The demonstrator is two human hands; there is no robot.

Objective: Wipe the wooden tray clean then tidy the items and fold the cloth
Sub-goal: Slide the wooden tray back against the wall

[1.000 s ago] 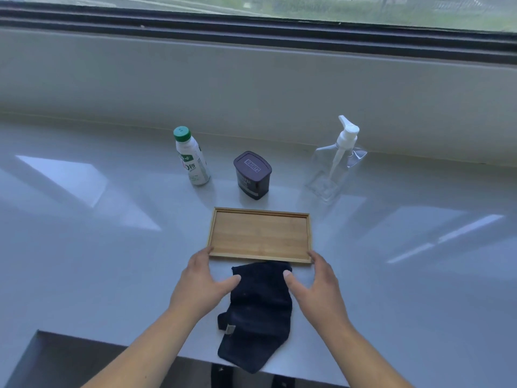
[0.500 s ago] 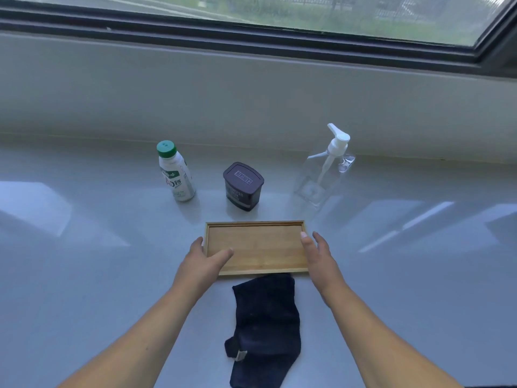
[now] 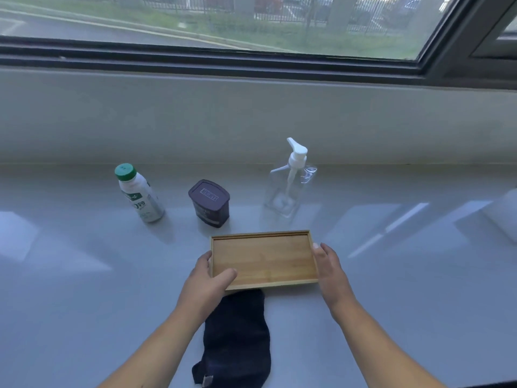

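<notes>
The wooden tray (image 3: pixel 264 260) sits on the white sill (image 3: pixel 84 275), my left hand (image 3: pixel 205 285) and right hand (image 3: pixel 330 271) clamped on its short ends. The dark cloth (image 3: pixel 236 336) lies crumpled just beneath its near edge. I judge wiping, tidying the green-capped bottle (image 3: pixel 138 194), dark tub (image 3: pixel 209 203) and pump dispenser (image 3: pixel 289 183), and folding all remain.

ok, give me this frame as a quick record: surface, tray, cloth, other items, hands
surface: glossy white counter below a window
tray: shallow rectangular wooden tray, nothing in it, flat on the counter
cloth: crumpled dark navy cloth, on the counter nearer the person than the tray
items behind tray: white bottle with green cap, dark lidded tub, clear pump dispenser bottle, all upright
left hand: grips the tray's left end, thumb over the rim
right hand: holds the tray's right end
</notes>
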